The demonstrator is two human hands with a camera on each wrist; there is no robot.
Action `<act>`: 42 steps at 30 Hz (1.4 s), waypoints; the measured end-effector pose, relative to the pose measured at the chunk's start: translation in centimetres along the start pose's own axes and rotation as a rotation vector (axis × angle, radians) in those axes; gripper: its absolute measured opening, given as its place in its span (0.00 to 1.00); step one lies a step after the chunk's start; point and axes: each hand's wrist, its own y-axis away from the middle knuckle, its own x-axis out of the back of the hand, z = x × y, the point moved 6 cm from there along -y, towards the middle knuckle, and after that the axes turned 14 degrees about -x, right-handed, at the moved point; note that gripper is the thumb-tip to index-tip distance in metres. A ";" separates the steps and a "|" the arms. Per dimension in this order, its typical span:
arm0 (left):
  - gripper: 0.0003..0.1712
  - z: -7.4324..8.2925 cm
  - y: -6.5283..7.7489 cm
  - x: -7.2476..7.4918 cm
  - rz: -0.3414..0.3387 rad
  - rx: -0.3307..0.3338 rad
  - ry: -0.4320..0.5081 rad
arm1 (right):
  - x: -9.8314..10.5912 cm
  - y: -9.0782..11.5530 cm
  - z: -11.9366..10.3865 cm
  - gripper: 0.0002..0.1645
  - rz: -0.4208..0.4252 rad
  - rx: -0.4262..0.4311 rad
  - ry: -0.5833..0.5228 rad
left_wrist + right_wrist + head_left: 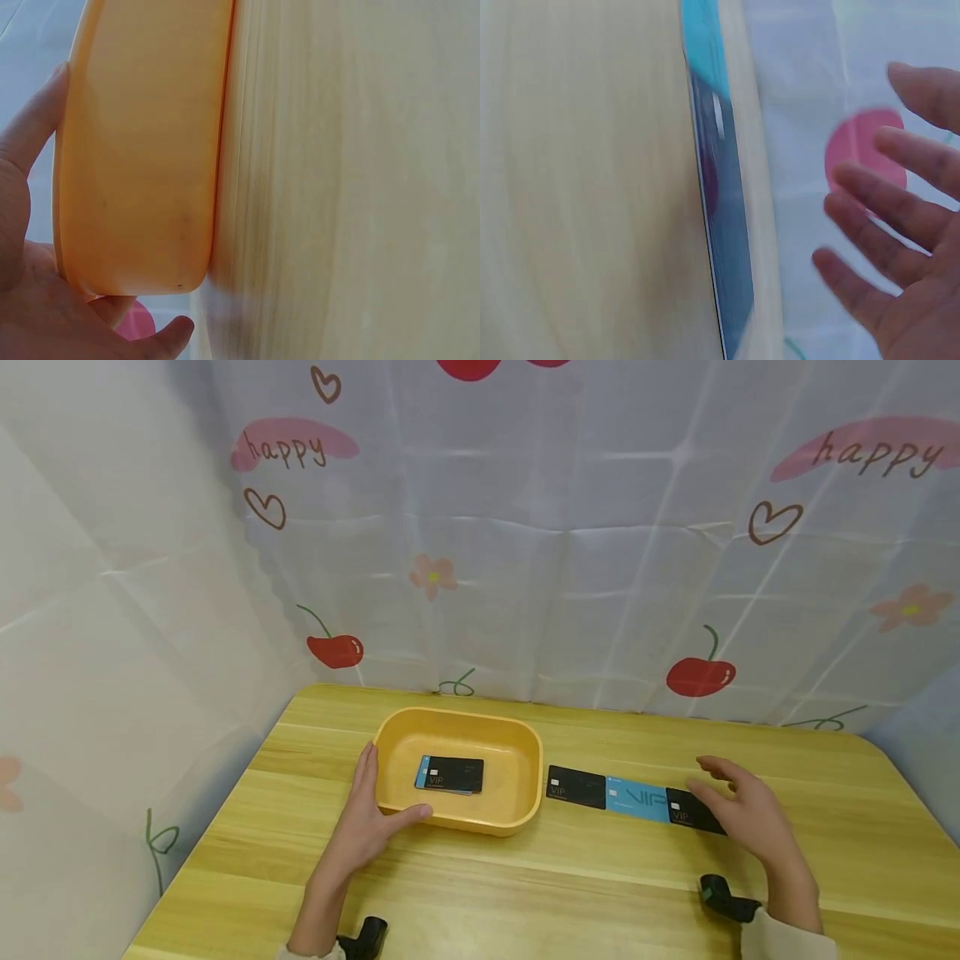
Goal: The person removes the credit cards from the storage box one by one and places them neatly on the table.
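A yellow plastic basin (457,820) stands on the table. My left hand (365,827) rests at its near left corner, thumb along the front rim and fairly straight fingers against the left side. Inside the basin, a black VIP card (457,772) overlaps a blue card (422,774). To the right of the basin lies a row: a black card (576,787), a blue VIP card (637,798) and another black card (686,810). My right hand (753,814) hovers over that last card, hiding its right part. Its fingers are spread and hold nothing in the right wrist view.
The wooden table (555,893) reaches back to a printed curtain (570,602) with cherries, hearts and flowers. Another curtain (112,610) hangs on the left. Black wrist devices (723,897) are strapped below both hands.
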 end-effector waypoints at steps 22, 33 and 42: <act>0.74 -0.1 0.0 0.1 0.010 -0.003 -0.008 | -5.4 2.0 -12.2 0.30 0.021 0.151 -0.229; 0.74 -0.3 0.1 0.0 0.007 0.006 -0.014 | -8.3 3.2 -15.9 0.31 -0.066 0.196 -0.293; 0.74 -0.2 0.2 0.1 0.001 0.021 -0.022 | -12.0 2.5 -18.6 0.29 -0.131 0.238 -0.312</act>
